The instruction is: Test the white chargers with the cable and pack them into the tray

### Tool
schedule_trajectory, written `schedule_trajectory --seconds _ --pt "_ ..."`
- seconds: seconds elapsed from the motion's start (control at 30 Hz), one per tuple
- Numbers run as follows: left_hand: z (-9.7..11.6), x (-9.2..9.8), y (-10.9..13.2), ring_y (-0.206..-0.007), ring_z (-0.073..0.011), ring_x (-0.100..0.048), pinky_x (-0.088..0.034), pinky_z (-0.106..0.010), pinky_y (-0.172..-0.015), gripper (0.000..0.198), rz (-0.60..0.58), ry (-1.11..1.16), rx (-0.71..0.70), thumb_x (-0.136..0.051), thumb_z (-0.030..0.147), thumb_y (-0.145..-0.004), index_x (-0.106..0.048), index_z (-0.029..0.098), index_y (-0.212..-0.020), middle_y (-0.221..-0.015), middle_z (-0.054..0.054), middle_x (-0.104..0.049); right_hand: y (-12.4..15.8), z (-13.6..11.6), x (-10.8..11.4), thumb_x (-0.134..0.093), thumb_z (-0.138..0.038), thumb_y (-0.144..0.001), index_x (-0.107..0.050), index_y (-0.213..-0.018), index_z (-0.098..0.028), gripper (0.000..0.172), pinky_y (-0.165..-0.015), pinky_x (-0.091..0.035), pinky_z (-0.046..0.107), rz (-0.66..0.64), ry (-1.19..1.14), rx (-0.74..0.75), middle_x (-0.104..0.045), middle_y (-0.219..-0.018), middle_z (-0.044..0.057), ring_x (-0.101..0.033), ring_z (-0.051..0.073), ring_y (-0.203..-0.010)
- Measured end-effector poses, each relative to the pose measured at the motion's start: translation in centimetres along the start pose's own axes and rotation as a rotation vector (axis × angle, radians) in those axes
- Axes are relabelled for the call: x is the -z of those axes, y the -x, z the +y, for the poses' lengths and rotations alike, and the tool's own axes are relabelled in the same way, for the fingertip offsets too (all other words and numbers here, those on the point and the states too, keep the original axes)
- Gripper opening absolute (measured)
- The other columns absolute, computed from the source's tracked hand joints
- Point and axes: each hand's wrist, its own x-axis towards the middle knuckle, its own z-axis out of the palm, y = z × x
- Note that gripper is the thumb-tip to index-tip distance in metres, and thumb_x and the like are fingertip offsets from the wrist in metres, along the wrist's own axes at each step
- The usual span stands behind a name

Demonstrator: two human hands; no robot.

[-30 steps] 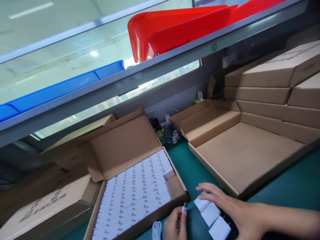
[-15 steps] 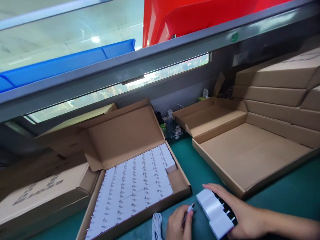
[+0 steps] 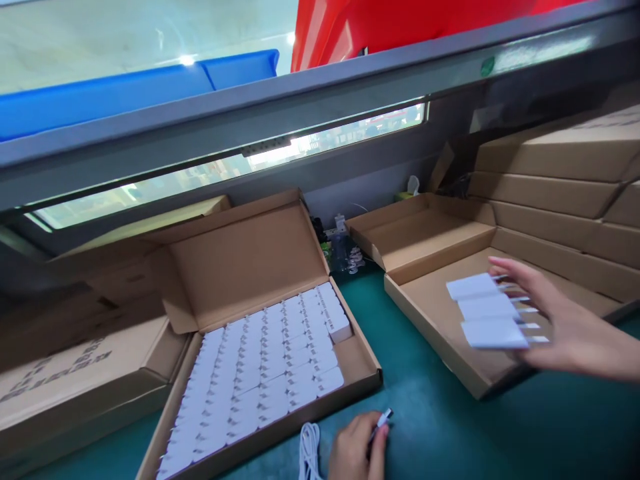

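**Over an open carton, one hand grips three adapters**

Above the floor of an open cardboard carton (image 3: 450, 293), toward the right edge of a green work mat (image 3: 425, 407), the person's right hand (image 3: 565, 320) grips three white plug adapters (image 3: 487, 312), set in a fanned row with their metal prongs pointing toward the fingers. At the mat's near edge, the left hand (image 3: 357, 447) is curled closed on a white cable connector (image 3: 384, 419), its tip jutting past the fingers, just beside a coiled white cable (image 3: 309, 453). Left of centre, a second open carton (image 3: 245, 263) holds tight rows of white adapters (image 3: 260, 373). Closed flat cartons (image 3: 550, 160) stack along the far right corner.
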Motion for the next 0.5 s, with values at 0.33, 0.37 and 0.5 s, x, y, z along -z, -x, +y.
schedule_trajectory --seconds 0.33,0.37,0.5 --pt "0.3 0.3 -0.1 -0.074 -0.0166 -0.064 -0.049 -0.024 -0.066 0.016 -0.065 -0.029 -0.034 -0.042 0.024 -0.087 -0.055 0.023 -0.095 -0.083 -0.003 -0.067 -3.2 7.7 -0.3 -0.055 -0.021 -0.064 -0.026 -0.137 -0.012 0.079 -0.092 -0.035 0.029 -0.534 0.146 -0.197 -0.029 -0.137 0.018 -0.04 0.028 -0.119" --pt "0.4 0.4 -0.2 -0.074 -0.0165 -0.064 -0.05 -0.024 -0.066 0.016 -0.075 -0.031 -0.029 -0.042 0.024 -0.087 -0.055 0.023 -0.096 -0.084 -0.003 -0.067 -3.5 7.3 0.1 -0.06 -0.029 -0.065 -0.019 -0.139 -0.012 0.087 -0.092 -0.036 0.029 -0.631 0.135 -0.265 -0.029 -0.138 0.018 -0.04 0.029 -0.119" --pt "0.6 0.7 -0.4 -0.071 -0.0157 -0.063 -0.049 -0.024 -0.065 0.015 -0.099 -0.038 -0.04 -0.042 0.023 -0.087 -0.055 0.023 -0.094 -0.081 -0.002 -0.066 -4.4 4.3 0.6 -0.048 -0.063 -0.073 -0.011 -0.141 -0.013 0.092 -0.088 -0.04 0.029 -0.802 0.04 -0.423 -0.038 -0.133 0.016 -0.049 0.028 -0.109"
